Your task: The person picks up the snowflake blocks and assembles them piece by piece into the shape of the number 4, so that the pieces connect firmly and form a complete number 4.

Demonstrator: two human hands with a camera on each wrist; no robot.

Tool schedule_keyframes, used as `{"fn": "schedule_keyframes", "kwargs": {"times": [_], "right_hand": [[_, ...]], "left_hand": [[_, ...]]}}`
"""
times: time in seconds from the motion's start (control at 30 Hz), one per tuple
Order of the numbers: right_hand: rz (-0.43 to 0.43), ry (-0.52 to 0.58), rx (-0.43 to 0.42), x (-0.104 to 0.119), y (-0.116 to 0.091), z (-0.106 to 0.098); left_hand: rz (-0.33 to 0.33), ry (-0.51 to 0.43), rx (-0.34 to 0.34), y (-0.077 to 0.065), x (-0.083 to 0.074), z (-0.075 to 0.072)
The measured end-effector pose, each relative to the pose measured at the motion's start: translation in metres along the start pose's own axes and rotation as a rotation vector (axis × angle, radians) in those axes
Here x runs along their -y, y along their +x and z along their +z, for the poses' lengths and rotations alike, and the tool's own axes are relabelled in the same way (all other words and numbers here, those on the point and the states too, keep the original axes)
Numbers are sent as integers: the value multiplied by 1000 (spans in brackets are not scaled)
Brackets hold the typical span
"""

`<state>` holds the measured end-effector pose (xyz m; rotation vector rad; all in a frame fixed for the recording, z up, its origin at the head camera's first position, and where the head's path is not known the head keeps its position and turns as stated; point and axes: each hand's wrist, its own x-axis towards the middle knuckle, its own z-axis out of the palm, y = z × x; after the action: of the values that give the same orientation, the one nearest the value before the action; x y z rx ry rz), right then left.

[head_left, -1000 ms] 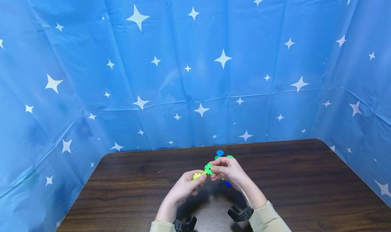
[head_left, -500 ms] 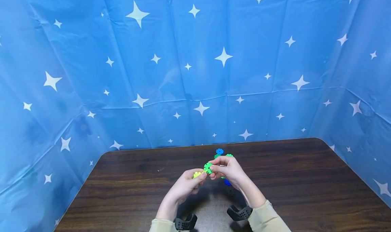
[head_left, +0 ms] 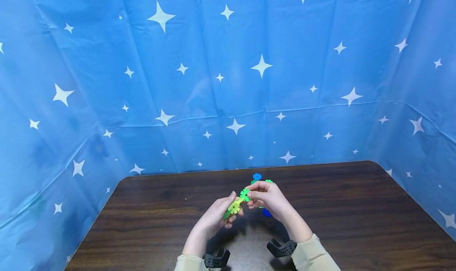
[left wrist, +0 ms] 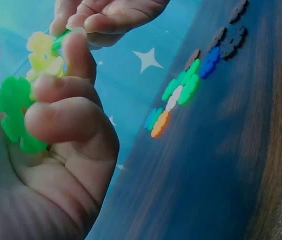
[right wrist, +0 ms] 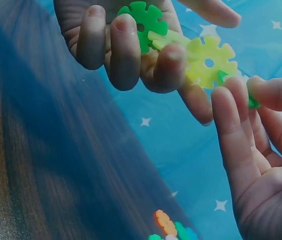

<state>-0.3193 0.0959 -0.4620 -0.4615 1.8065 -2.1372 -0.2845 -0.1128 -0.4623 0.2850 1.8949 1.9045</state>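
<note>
A short chain of notched plastic snowflake discs joins both hands above the table. In the head view, my left hand (head_left: 215, 216) holds its yellow part (head_left: 234, 207), the thumb lifted away. A green disc (right wrist: 153, 20) at one end lies against the left palm, the left fingers curled in front of it. My right hand (head_left: 272, 199) pinches the green disc (head_left: 245, 195) at the other end between thumb and fingers. From the right wrist, this disc shows mostly edge-on beside the flat yellow disc (right wrist: 197, 62). The fingers partly cover the joints.
More discs lie on the dark wooden table (head_left: 160, 207) behind the right hand: a blue one (head_left: 257, 176), a dark blue one (left wrist: 210, 63), green ones (left wrist: 188, 90), a white one (left wrist: 174, 98), an orange one (left wrist: 160, 124) and several dark ones (left wrist: 233, 42). A starry blue curtain (head_left: 228, 84) hangs behind.
The left thumb has lifted off the yellow discs, and the chain has turned in the left hand, so more of it shows. The right hand keeps its pinch on the green disc.
</note>
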Motion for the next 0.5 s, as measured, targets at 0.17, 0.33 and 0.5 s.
{"fn": "schedule_keyframes", "kwargs": {"times": [0.17, 0.33, 0.5], "right_hand": [[8, -41, 11, 1, 0, 2], [15, -55, 19, 1, 0, 5], [19, -54, 26, 0, 1, 7]], "left_hand": [[-4, -9, -15, 1, 1, -2], [22, 57, -38, 2, 2, 1], [57, 136, -46, 3, 2, 1]]}}
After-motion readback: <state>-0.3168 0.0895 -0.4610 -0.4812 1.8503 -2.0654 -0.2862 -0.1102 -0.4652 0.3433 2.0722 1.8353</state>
